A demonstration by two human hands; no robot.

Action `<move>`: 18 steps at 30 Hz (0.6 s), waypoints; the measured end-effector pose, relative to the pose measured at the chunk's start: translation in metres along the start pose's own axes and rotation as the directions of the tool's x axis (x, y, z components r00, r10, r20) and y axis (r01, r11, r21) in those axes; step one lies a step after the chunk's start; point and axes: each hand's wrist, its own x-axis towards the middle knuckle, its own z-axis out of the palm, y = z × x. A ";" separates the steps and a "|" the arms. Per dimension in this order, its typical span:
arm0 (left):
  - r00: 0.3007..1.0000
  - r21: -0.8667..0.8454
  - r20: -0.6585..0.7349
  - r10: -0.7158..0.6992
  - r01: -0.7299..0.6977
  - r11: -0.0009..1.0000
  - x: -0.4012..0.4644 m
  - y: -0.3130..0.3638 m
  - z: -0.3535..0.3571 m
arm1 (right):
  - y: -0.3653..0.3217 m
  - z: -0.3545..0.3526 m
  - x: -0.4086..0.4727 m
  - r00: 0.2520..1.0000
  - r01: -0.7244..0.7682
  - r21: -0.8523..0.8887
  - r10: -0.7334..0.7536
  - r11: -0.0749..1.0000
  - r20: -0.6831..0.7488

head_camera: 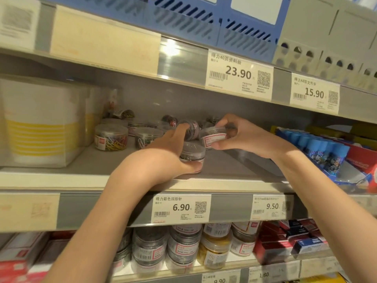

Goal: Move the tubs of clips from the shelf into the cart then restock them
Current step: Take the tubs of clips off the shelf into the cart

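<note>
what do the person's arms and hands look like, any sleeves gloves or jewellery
Both arms are bare from wrist to the frame's lower edge; no sleeve shows. The left hand and right hand wear no gloves, and no rings, watch or bracelet show on the sides facing the camera. The visible thumbnails look short and unpainted.

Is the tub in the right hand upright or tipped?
Tipped. The tub pinched by the right hand leans, its clear lid facing up and left and its label slanted.

- The left hand (169, 152) grips two stacked clear tubs (191, 148) above the shelf (224, 166).
- At its 2 o'clock, the right hand (238, 135) pinches another tub (214, 136).
- More tubs of coloured clips (111, 137) stand at 9 o'clock.
</note>
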 end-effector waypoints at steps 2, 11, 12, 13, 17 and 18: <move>1.000 0.007 -0.025 0.001 0.000 1.000 0.001 -0.002 0.002 | -0.010 0.006 -0.004 0.998 0.052 0.061 -0.050 0.997 -0.034; 0.989 -0.024 -0.146 0.022 -0.026 0.999 0.000 0.000 0.004 | -0.039 0.025 -0.013 0.984 0.180 0.155 -0.180 0.971 -0.019; 0.986 -0.045 -0.163 0.029 -0.036 0.998 -0.001 0.000 0.004 | -0.042 0.026 -0.014 0.981 0.191 0.168 -0.193 0.967 -0.002; 0.983 -0.061 -0.180 0.035 -0.046 0.997 -0.002 0.001 0.004 | -0.043 0.028 -0.014 0.979 0.197 0.176 -0.203 0.964 0.014; 0.974 -0.110 -0.221 0.052 -0.078 0.991 -0.001 0.001 0.003 | -0.042 0.027 -0.013 0.973 0.194 0.233 -0.217 0.953 0.077; 0.974 -0.120 -0.218 0.056 -0.083 0.989 0.000 0.000 0.003 | -0.041 0.025 -0.013 0.971 0.184 0.250 -0.215 0.950 0.103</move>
